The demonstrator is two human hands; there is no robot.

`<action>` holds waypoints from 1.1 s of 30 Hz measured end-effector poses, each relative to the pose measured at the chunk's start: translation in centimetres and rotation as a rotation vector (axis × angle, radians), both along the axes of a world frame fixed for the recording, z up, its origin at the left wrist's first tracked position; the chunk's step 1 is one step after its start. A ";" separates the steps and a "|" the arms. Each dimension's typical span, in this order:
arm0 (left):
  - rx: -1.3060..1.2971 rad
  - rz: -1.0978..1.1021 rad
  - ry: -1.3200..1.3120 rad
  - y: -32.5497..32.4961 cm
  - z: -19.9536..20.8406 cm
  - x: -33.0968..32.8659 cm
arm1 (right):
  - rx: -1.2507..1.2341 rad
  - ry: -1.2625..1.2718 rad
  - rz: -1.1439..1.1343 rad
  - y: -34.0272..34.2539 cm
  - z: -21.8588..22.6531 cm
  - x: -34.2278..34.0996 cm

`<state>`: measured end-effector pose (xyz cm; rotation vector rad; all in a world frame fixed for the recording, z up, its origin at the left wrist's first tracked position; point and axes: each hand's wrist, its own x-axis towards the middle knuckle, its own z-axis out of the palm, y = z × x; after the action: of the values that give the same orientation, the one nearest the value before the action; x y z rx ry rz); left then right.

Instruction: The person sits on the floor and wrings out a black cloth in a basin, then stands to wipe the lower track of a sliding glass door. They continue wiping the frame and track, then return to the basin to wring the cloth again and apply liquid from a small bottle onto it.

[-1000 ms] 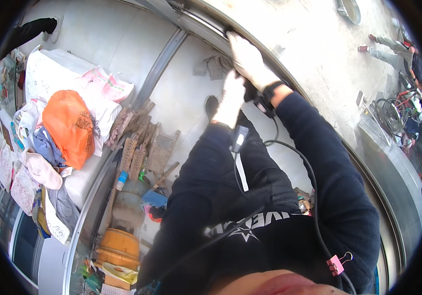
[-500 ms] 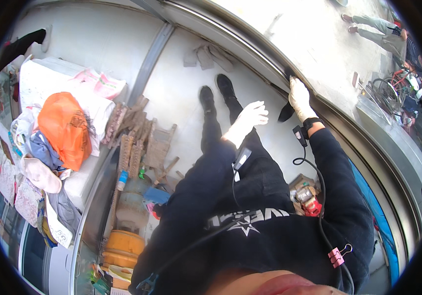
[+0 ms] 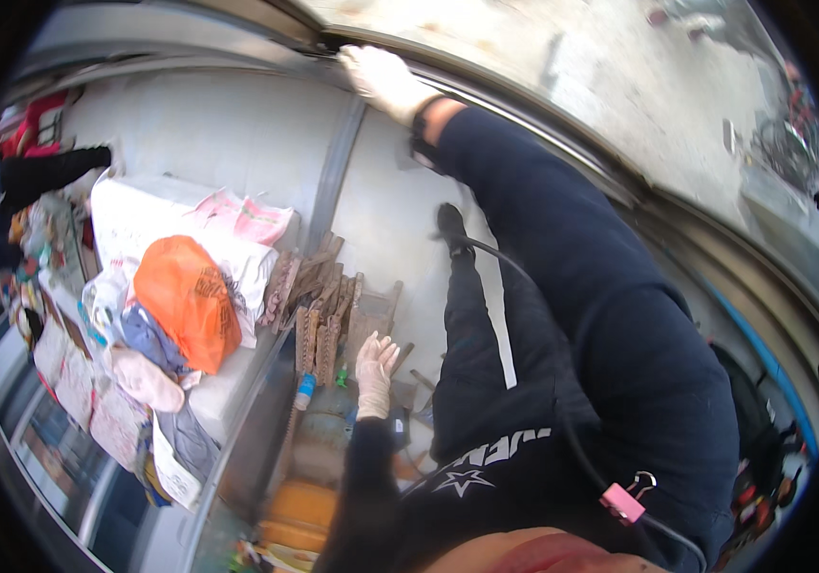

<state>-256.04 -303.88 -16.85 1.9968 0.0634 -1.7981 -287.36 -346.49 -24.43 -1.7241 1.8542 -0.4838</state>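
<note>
My right hand point(image 3: 385, 81), in a white glove with a dark band at the wrist, reaches across to the far side. Its fingers curl against the edge of a long metal door frame point(image 3: 467, 95). My left hand point(image 3: 374, 374), also gloved in white, is raised at the left, with fingers loosely bent and apart and nothing visible in them. Below and beside it is a pile of worn wooden pieces point(image 3: 319, 306). A small blue-capped bottle point(image 3: 305, 392) stands close to its wrist.
An orange bag point(image 3: 185, 301) and cloths lie on a white block point(image 3: 266, 358) to the left. A yellow container point(image 3: 297, 516) stands near my left forearm. Another person's dark-clothed leg point(image 3: 56, 177) shows at far left. Bicycles point(image 3: 787, 153) stand outside, far right.
My right hand has moved far left along the metal frame. My left hand has moved left and nearer, towards the wooden pieces. My view has turned, and my body has shifted.
</note>
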 end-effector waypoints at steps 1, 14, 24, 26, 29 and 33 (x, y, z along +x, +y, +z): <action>0.012 0.008 0.001 0.7 0.2 0.2 | -0.239 0.157 0.054 0.3 -1.0 0.4; 0.079 -0.017 0.193 4.7 -1.7 -0.6 | -0.178 0.522 -0.010 28.2 0.2 -20.6; 0.161 -0.048 0.140 7.6 -2.0 -0.3 | 0.082 0.680 -0.110 34.4 0.8 -25.1; 0.126 -0.087 0.160 8.0 -2.0 -0.5 | -0.054 0.612 -0.153 34.7 1.1 -24.6; 0.141 -0.139 0.094 8.1 -1.8 -0.5 | 0.002 0.539 -0.190 36.3 2.6 -24.4; 0.115 -0.093 0.114 8.0 -1.5 -0.6 | -0.028 0.576 -0.290 38.9 4.6 -26.1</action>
<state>-256.63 -295.93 -18.37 2.0036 0.1134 -2.0086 -313.50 -307.55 -19.80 -1.7400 2.5312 -0.1185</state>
